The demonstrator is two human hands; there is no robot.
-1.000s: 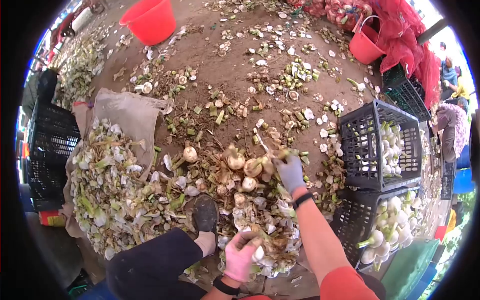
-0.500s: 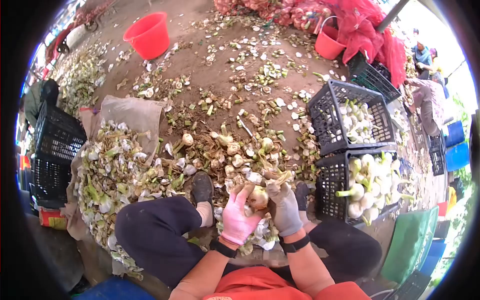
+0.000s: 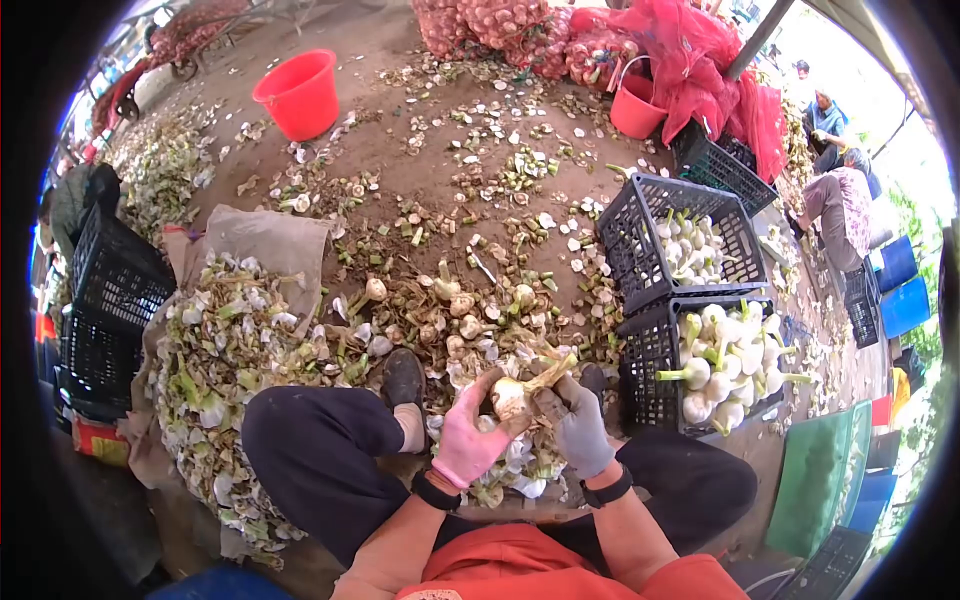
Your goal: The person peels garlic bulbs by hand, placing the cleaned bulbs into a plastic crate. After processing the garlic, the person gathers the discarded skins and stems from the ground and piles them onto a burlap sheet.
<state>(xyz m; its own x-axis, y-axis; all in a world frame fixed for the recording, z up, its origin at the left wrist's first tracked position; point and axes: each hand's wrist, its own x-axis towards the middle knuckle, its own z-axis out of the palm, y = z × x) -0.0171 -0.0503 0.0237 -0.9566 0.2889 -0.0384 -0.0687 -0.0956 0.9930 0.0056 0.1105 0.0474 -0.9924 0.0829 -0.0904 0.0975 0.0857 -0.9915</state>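
My left hand [image 3: 468, 440], in a pink glove, and my right hand [image 3: 577, 428], in a grey glove, both grip one pale bulb [image 3: 512, 396] with a dry stalk sticking up to the right. They hold it above my lap, over a heap of peeled skins and untrimmed bulbs [image 3: 455, 320] on the ground. My foot in a dark shoe [image 3: 404, 378] rests at the edge of that heap.
Two black crates [image 3: 650, 355] with trimmed white bulbs stand at my right. A sack piled with peelings [image 3: 215, 340] lies at my left, beside empty black crates [image 3: 105, 290]. Red buckets [image 3: 300, 92] and red mesh sacks stand further back. Other people sit at far right.
My right hand came back from the heap with a bulb and joined my left hand in front of me. The camera view tilted down toward my lap.
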